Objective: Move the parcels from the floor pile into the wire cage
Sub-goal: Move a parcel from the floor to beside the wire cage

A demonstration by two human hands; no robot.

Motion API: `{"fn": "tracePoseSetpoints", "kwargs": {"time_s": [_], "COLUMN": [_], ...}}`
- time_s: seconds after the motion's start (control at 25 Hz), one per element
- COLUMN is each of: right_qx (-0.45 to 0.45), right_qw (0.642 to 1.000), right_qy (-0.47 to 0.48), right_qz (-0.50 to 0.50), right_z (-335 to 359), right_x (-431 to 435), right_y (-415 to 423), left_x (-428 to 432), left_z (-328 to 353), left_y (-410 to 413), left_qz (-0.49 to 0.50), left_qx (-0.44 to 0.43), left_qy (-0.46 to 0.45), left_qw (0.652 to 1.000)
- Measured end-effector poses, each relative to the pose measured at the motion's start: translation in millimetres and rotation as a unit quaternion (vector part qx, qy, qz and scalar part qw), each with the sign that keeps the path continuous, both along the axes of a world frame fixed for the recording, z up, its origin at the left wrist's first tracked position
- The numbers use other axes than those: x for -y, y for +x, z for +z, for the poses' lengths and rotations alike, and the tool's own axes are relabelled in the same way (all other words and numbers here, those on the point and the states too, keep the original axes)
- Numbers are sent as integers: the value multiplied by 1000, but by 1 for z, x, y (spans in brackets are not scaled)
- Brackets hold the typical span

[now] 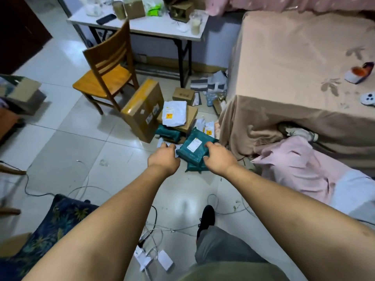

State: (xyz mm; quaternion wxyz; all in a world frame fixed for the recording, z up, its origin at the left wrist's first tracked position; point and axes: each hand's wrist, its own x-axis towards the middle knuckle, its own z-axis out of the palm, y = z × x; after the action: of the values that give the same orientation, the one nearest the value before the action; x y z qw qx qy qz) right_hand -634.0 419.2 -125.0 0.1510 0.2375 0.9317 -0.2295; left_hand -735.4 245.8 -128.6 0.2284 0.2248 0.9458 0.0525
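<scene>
A pile of parcels lies on the tiled floor between the chair and the bed. Nearest me is a teal plastic mailer (192, 148) with a white label. My left hand (163, 159) reaches to its left edge, fingers curled down over a white parcel beside it; whether it grips anything is unclear. My right hand (218, 157) rests at the mailer's right edge, thumb and fingers curled against it. Behind stand a large taped cardboard box (142, 110), a white mailer (175, 113) on a flat carton, a second teal mailer (168, 133) and a small carton (183, 95). No wire cage is in view.
A wooden chair (105, 72) stands left of the pile, a folding table (142, 27) behind it. A bed with a tan cover (294, 78) and a pink sheet (294, 165) lies to the right. Cables and chargers (154, 254) trail on the floor by my foot (207, 218).
</scene>
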Motion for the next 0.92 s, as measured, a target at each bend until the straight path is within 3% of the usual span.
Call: {"fn": "tracePoseSetpoints", "kwargs": {"time_s": [0.24, 0.56, 0.92], "right_qx": [14, 45, 64], "right_qw": [999, 998, 990], "right_qy": [-33, -41, -78], "right_qz": [-6, 6, -95], "right_z": [4, -21, -107], "right_x": [-62, -90, -106], "right_y": [-112, -253, -426], "left_x": [-54, -61, -89], "left_z": [7, -31, -112], "left_y": [-106, -238, -457], "left_qz": [40, 77, -5], "left_qx": [-18, 6, 70], "left_qy": [23, 35, 13], "left_qw": [999, 996, 997]}}
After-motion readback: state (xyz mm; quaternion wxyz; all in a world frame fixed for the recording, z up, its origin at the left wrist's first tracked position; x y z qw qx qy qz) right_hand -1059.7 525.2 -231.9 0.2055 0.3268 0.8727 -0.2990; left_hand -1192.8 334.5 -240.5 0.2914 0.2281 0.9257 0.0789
